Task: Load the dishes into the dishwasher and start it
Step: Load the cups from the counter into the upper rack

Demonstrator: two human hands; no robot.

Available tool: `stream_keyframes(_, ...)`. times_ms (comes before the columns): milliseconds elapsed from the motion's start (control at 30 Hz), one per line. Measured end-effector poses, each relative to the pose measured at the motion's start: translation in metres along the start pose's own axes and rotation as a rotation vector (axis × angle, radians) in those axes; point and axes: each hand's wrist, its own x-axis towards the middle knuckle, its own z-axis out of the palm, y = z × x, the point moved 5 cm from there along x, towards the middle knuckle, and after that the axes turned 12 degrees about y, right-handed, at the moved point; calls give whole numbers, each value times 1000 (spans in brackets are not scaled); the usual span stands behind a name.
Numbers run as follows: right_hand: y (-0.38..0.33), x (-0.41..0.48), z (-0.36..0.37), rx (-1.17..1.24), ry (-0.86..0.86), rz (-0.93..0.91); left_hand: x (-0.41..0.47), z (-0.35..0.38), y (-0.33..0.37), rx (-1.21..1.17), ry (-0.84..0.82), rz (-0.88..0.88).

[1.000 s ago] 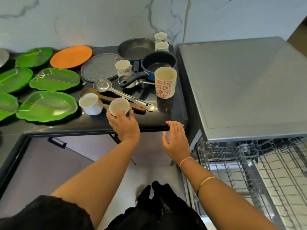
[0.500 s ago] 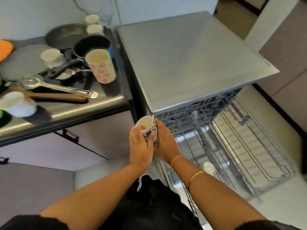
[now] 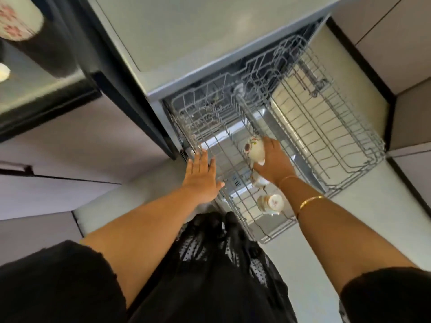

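One cup (image 3: pixel 254 150), off the counter (image 3: pixel 42 94) and passed from your left hand (image 3: pixel 202 178) a moment ago, is clasped in your right hand (image 3: pixel 273 162) just above the rack (image 3: pixel 333 191); the left lies empty, fingers straight, at the rack's left rim. Seat it beside the loaded cups (image 3: pixel 271 203).

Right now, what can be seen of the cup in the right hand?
The cup is small, cream-white, ceramic by its look, with a floral print near the rim. It is tipped on its side, mouth toward the far left. The right hand grips it from the right, fingers curled round its body. It is over the pulled-out wire rack; whether it touches the wires I cannot tell.
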Motion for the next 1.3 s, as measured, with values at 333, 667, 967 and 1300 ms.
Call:
stream_keyframes(333,-4,47,55,-237,-177,11,16,12,-1,192,-110,13)
stream_keyframes(667,-2,58,58,-397,-175,95,19,14,1,209,-154,-13)
stream_keyframes(967,-4,50,73,-299,-328,267,21,15,1,206,-117,-11)
stream_keyframes(1300,-106,9,39,-17,288,-130,-5,-5,-22,-94,265,-54)
